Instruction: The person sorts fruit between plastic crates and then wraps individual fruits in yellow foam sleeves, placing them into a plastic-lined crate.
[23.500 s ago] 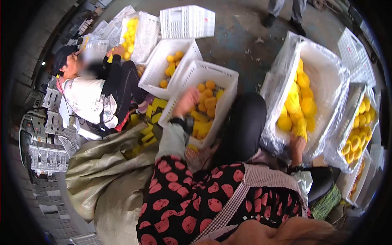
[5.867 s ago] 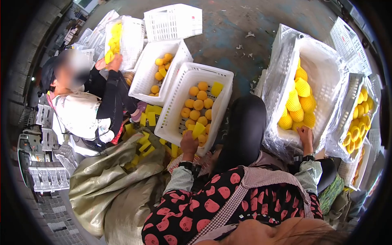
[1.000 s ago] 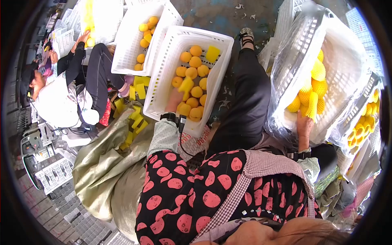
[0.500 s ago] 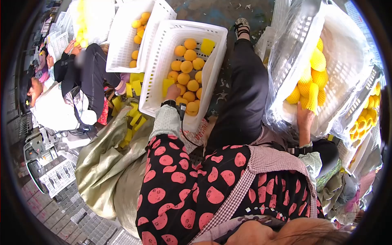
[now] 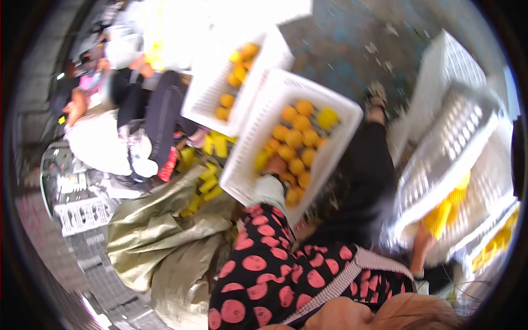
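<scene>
A white crate (image 5: 236, 159) with several orange round fruits (image 5: 293, 138) stands before me. My left hand (image 5: 276, 165) reaches down into its lower left part, beside a yellow piece (image 5: 262, 161); its fingers are blurred and hidden. Another yellow piece (image 5: 328, 118) lies at the far right corner of the fruits. On the right, my right hand (image 5: 422, 240) touches the near end of yellow net-covered fruits (image 5: 448, 212) in a plastic-lined crate (image 5: 445, 148). What its fingers do is smeared.
A second crate of fruit (image 5: 206, 110) adjoins on the left. Beyond it sits a person (image 5: 165, 115). Yellow pieces (image 5: 209, 179) lie by an olive sack (image 5: 159, 225). My outstretched leg (image 5: 366, 176) lies between the crates. More netted fruit (image 5: 495, 242) is at far right.
The view has turned, so the crates appear tilted and lower to the right. My left hand remains in the fruit crate, my right hand at the netted fruit. The image is now blurred.
</scene>
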A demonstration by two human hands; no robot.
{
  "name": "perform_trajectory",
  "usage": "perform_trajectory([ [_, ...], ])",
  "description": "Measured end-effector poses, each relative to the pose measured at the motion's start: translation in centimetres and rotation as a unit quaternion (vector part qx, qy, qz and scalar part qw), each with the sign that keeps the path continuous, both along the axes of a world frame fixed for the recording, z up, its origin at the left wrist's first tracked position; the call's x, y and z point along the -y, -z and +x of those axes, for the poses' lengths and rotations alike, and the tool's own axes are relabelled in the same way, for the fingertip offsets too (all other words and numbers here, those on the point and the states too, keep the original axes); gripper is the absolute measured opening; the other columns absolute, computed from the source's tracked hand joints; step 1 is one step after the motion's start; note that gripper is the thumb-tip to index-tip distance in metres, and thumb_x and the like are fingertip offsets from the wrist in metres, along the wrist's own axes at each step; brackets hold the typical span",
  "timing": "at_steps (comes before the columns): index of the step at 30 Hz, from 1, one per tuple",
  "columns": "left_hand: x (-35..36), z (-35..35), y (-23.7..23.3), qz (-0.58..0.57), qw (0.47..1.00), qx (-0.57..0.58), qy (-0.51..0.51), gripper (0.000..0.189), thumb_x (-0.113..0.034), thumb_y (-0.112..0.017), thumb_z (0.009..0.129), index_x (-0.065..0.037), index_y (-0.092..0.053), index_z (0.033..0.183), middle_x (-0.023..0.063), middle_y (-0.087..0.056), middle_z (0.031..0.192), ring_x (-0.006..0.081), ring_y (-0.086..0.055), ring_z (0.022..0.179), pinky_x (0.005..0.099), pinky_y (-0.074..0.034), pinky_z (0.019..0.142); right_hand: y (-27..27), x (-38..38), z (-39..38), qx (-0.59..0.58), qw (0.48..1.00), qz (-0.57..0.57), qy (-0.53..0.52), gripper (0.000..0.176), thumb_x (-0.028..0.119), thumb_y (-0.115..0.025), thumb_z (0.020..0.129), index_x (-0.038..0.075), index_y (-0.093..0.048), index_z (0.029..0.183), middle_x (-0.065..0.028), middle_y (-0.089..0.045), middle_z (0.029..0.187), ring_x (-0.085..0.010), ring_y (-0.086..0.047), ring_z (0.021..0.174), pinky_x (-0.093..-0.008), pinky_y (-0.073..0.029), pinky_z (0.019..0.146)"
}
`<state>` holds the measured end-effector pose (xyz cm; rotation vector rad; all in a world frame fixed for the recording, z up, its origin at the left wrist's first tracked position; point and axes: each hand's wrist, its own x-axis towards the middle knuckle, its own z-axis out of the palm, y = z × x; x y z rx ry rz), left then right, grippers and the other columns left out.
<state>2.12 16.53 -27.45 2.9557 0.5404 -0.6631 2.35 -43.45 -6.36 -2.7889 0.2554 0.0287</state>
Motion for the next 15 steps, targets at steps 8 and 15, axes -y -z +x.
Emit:
perform_trajectory([
  [8,0.4,1.1,-2.1,-0.243,0.946,-0.026,-0.213,0.057,-0.037,-0.062,0.069,-0.008,-0.050,0.117,0.0208,-0.045,0.124,0.0409,-0.039,0.115,0.0443,-0.035,0.095,1.2,0.8,-0.5,0.025,0.999,0.028,-0.023,0.040,0.022,-0.057,0.083,-0.004,-0.051,0.112,-0.0232,-0.055,0.107,-0.0390,-0.051,0.099,-0.0432,-0.040,0.084],
  [15,1.2,0.3,-1.6,-0.128,0.966,0.122,-0.187,0.055,-0.035,-0.059,0.073,-0.012,-0.048,0.122,0.0190,-0.042,0.127,0.0381,-0.037,0.117,0.0451,-0.030,0.098,1.8,0.8,-0.2,-0.009,1.000,-0.027,0.004,0.039,0.021,-0.058,0.082,-0.004,-0.051,0.112,-0.0240,-0.055,0.105,-0.0400,-0.050,0.098,-0.0440,-0.040,0.084],
])
